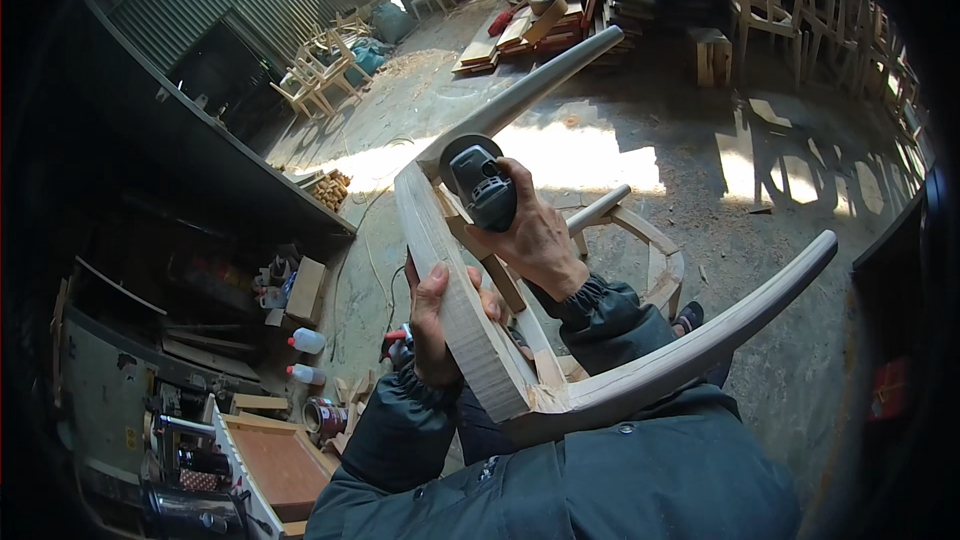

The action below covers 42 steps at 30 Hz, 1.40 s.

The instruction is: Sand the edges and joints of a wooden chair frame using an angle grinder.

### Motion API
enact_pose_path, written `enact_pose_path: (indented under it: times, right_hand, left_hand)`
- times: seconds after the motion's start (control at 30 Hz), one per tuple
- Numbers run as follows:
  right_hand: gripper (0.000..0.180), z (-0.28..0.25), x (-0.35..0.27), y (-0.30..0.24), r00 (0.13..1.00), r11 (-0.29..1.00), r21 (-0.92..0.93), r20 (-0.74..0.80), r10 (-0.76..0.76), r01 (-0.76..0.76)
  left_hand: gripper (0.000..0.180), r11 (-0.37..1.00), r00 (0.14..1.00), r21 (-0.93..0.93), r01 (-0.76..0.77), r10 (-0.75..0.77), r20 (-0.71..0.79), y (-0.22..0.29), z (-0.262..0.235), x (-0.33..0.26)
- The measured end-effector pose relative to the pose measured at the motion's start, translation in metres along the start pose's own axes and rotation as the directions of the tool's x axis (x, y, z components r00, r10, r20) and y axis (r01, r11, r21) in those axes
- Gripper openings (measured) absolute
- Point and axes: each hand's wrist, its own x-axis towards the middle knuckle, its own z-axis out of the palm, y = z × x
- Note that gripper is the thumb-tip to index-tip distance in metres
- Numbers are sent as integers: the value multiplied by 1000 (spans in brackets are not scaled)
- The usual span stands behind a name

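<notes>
Head view: right hand [541, 240] is wrapped round the body of an angle grinder [484, 190], fingers closed on it. Its disc [455, 154] sits at the far corner of the wooden chair frame [450, 290]; can't tell if it's touching or just above, or spinning.

Left hand [435, 325] is clamped on that frame's long rail, thumb on the outer side, fingertips curled over the inner. Frame is up in front of me, tilted over the concrete floor [780, 430]. One leg [555, 77] points toward the floor's far edge and the lumber pile [640, 5]; the other [730, 315] runs out to my right from the near corner. Can't tell whether the curved piece [650, 230] past my right wrist belongs to it.

Risks, my read: disc rim snagging in the corner joint would kick the tool, and only one hand's on it. A slip down the rail would head for my left fingers. Weak left grip lets the frame twist, so a gouge. Loafing too long on one spot would dish or scorch the wood.
</notes>
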Motion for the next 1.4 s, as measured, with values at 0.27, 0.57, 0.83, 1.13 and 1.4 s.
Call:
enact_pose_path:
  times: [0.27, 0.57, 0.83, 1.13, 1.4]
  right_hand:
    - [96, 1, 3, 5, 997, 992, 128, -76, 8, 2]
    - [97, 14, 14, -1, 991, 990, 86, -91, -101, 109]
    - [98, 16, -8, 16, 997, 996, -65, -28, -67, 65]
    - [97, 13, 7, 18, 985, 982, 139, -135, -109, 128]
    - [95, 7, 26, 9, 992, 987, 98, -16, -129, 130]
  left_hand:
    - [43, 959, 981, 220, -180, 191, -28, -7, 2, -2]
    - [46, 967, 984, 203, -155, 169, -50, -7, 4, -3]
    - [44, 961, 986, 242, -131, 151, -66, -5, 6, -3]
    - [43, 988, 999, 151, -6, -1, 49, -2, 3, -5]
    - [44, 970, 989, 221, -104, 124, -77, -8, 5, -4]
